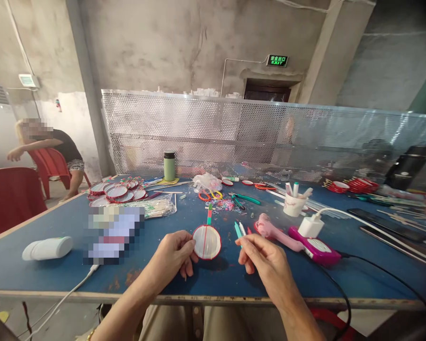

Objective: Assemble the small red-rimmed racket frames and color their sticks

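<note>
Between the thumb and fingers of my left hand (182,251) is the edge of a small round red-rimmed disc (211,239). Its pale face has a thin red line down the middle, and a short red-and-green handle (209,214) points away from me. My right hand (264,255) is closed round several slim pens (238,229), teal, white and red, with their ends sticking up past the fingers. The pens are to the right of the disc and apart from it.
Similar red-rimmed discs (117,192) are piled at the back left. Pliers (246,199), a pen cup (294,204), a pink glue gun (279,232) and a magenta charger (315,246) stand or lie to the right. A phone (115,235) and white bottle (48,248) lie left.
</note>
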`<move>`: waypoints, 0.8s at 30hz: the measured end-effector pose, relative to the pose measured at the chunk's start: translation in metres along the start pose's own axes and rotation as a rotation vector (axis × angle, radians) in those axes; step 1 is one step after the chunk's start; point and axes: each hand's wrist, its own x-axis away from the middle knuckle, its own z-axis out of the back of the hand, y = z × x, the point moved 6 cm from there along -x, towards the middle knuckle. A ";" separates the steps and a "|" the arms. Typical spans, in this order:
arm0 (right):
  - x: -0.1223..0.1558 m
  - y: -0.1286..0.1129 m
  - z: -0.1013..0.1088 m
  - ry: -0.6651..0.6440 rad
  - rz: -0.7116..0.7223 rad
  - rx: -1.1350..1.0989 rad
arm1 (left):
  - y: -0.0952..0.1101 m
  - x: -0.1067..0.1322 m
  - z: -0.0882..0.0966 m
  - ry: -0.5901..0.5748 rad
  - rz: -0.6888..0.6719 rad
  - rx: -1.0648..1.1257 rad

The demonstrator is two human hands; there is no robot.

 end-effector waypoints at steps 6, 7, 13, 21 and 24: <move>0.002 -0.002 0.000 0.012 0.004 -0.002 | -0.001 -0.001 0.000 -0.009 -0.003 0.009; 0.002 -0.003 0.001 0.016 0.005 -0.002 | -0.001 -0.001 0.000 -0.008 -0.004 0.004; 0.003 -0.006 -0.001 0.015 0.012 0.018 | -0.002 -0.001 0.001 0.012 0.001 0.000; 0.006 -0.020 -0.019 -0.094 0.208 0.369 | 0.001 -0.004 -0.001 0.000 -0.022 -0.024; 0.003 -0.021 -0.025 -0.173 0.204 0.425 | 0.002 -0.005 -0.004 -0.022 -0.034 -0.032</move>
